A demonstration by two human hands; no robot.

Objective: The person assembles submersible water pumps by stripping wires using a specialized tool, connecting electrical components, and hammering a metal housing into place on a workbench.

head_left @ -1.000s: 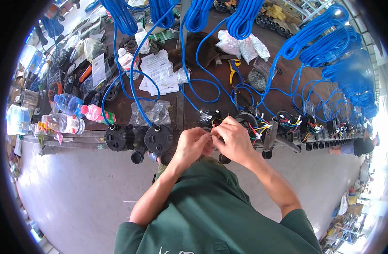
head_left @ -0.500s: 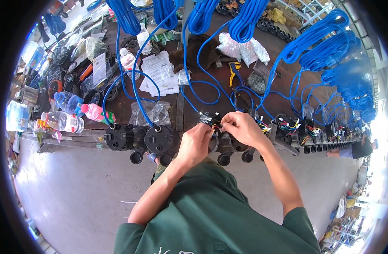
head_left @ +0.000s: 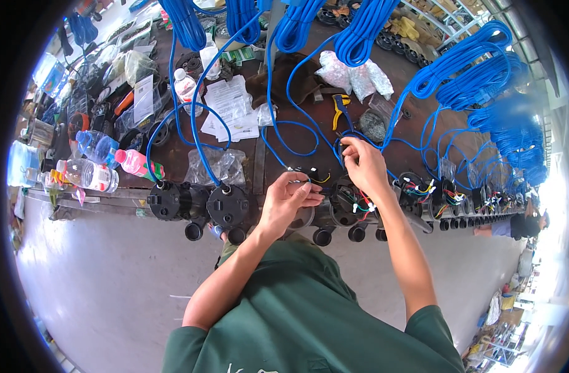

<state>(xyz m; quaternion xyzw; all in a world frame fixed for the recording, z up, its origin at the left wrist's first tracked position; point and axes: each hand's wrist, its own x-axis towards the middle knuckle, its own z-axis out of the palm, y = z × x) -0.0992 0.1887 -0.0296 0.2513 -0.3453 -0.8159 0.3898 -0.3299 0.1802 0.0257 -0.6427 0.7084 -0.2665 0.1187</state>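
Observation:
My left hand (head_left: pixel 289 200) is at the bench's front edge, its fingers curled round thin wires beside a small black part (head_left: pixel 308 171). A yellow wire sticks out past the fingertips; what lies inside the grip is mostly hidden. A blue cable (head_left: pixel 275 146) runs down to this spot. Farther right, my right hand (head_left: pixel 366 166) reaches over the bench, thumb and fingers apart. Its fingertips are at dark-handled pliers (head_left: pixel 341 149), largely covered by the hand. Below it, an open black round housing (head_left: pixel 343 208) shows coloured wires with white connectors.
Two closed black housings (head_left: pixel 227 206) with blue cables stand on the left. Wired housings (head_left: pixel 415 188) line the edge rightward. Yellow-and-blue wire strippers (head_left: pixel 340 110), papers (head_left: pixel 232 109) and bottles (head_left: pixel 98 177) lie on the bench. Coiled blue cables (head_left: pixel 362 34) hang above. Another person (head_left: pixel 527 225) is far right.
My right hand has left the wires by my left hand and moved right and away from me to the pliers. My left hand stays near the same place, its fingers turned slightly.

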